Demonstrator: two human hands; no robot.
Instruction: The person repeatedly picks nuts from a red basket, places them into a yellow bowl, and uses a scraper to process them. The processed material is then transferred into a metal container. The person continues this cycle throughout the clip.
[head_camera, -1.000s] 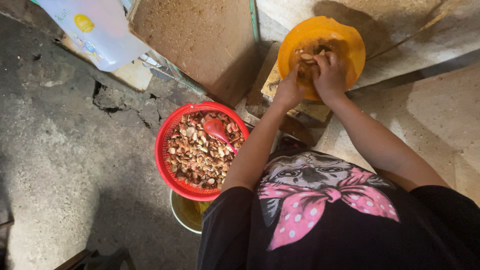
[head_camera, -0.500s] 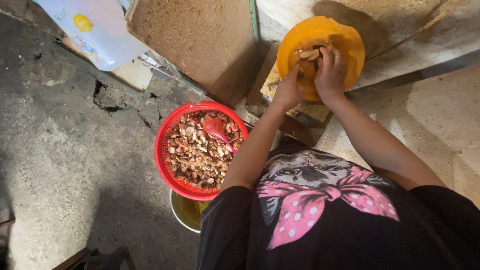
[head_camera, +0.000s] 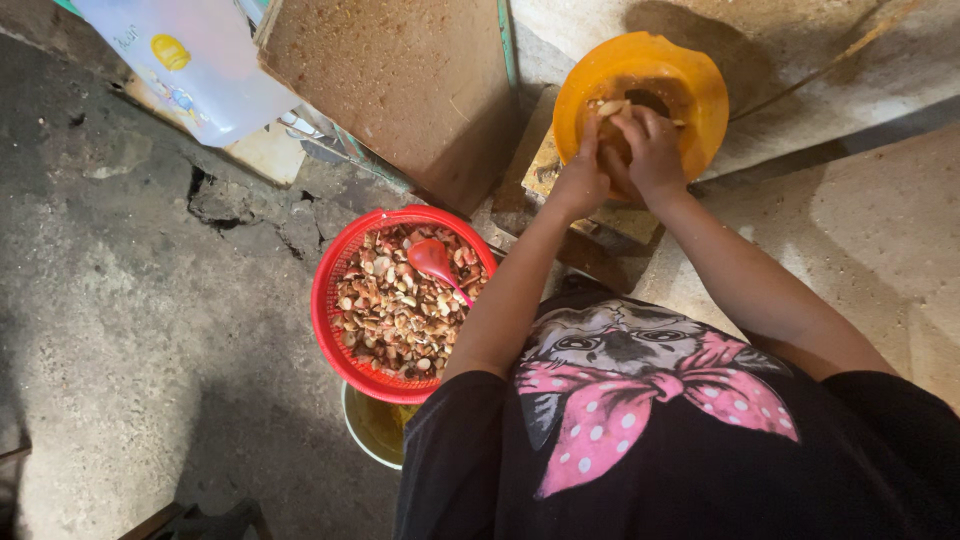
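Orange plastic is catching the light where a bowl (head_camera: 690, 95) is sitting at the far edge of the work spot, and both hands are reaching into it. Inside the bowl, the left hand (head_camera: 582, 180) is pinching what is probably a pale nut piece (head_camera: 608, 107) between thumb and fingertips. Just beside it in the bowl, the right hand (head_camera: 655, 150) is curling its fingers together over the contents; whether it is gripping anything I cannot tell. Nearer than the bowl, a red basket (head_camera: 335, 300) is holding brown nuts (head_camera: 395, 310) and 1 red spoon (head_camera: 435, 262). A board (head_camera: 400, 90) is leaning left of the bowl.
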